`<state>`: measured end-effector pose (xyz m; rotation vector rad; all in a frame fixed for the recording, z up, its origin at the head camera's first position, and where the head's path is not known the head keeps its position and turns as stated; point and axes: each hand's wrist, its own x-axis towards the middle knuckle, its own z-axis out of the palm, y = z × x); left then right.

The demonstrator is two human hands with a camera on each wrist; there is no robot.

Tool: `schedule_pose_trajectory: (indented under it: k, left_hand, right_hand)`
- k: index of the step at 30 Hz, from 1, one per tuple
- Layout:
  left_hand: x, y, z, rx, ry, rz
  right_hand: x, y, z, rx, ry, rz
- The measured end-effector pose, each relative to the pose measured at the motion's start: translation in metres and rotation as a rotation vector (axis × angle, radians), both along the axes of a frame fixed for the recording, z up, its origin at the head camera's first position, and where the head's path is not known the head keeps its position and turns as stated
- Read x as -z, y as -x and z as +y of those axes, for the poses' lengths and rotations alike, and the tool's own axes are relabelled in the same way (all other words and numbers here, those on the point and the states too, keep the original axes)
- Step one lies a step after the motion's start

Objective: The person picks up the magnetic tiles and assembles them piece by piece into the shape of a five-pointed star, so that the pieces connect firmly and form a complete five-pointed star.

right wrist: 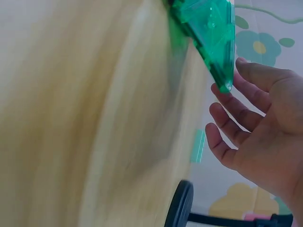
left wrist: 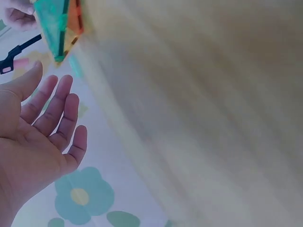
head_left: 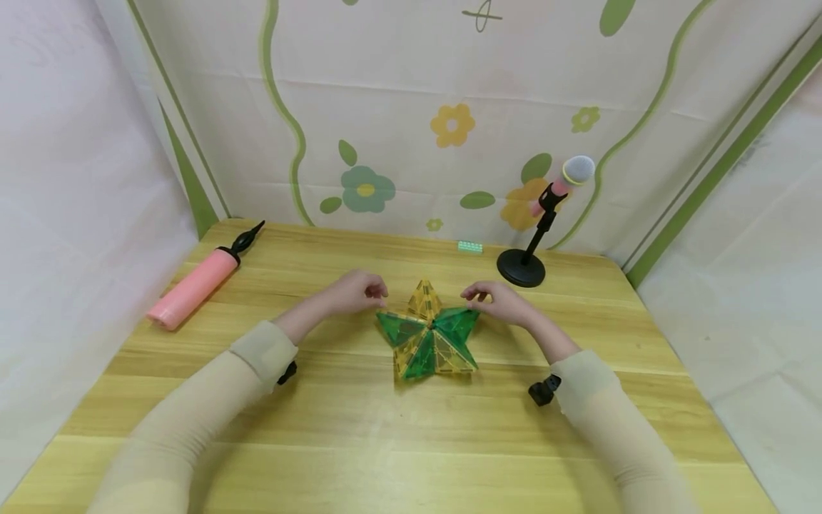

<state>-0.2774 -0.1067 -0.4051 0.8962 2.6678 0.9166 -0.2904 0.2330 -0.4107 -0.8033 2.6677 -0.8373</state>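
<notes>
A star built of translucent green and yellow-orange magnetic tiles [head_left: 424,350] lies on the wooden table, its points raised into a ridge shape. My left hand [head_left: 359,291] hovers just off the star's left green point, fingers loosely bent. In the left wrist view a gap separates that hand [left wrist: 45,123] from the tiles [left wrist: 52,23], and its palm holds nothing. On the other side, my right hand [head_left: 501,301] is at the right green point. Its relaxed fingers [right wrist: 232,113] lie close about the green tip [right wrist: 220,75]; whether they touch it I cannot tell.
A pink hand pump [head_left: 195,289] with a black nozzle lies at the table's left. At the back right stands a pink toy microphone [head_left: 557,191] on a round black base [head_left: 521,268]. A small mint-green block [head_left: 470,247] sits by the flowered cloth backdrop [head_left: 398,114].
</notes>
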Motion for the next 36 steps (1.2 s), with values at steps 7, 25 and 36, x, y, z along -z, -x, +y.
schedule_pose_trajectory:
  k: [7,25,36]
  left_hand:
    - [0.013,-0.014,-0.018,-0.006,-0.019,0.028]
    - [0.022,-0.012,-0.009,-0.073,-0.099,0.052]
    - [0.024,0.012,-0.013,-0.133,-0.114,0.078]
  right_hand:
    - [0.006,-0.014,0.011,0.066,0.021,0.074]
    - [0.011,-0.011,0.010,0.135,0.015,0.105]
    - [0.012,0.001,0.001,0.171,0.022,0.146]
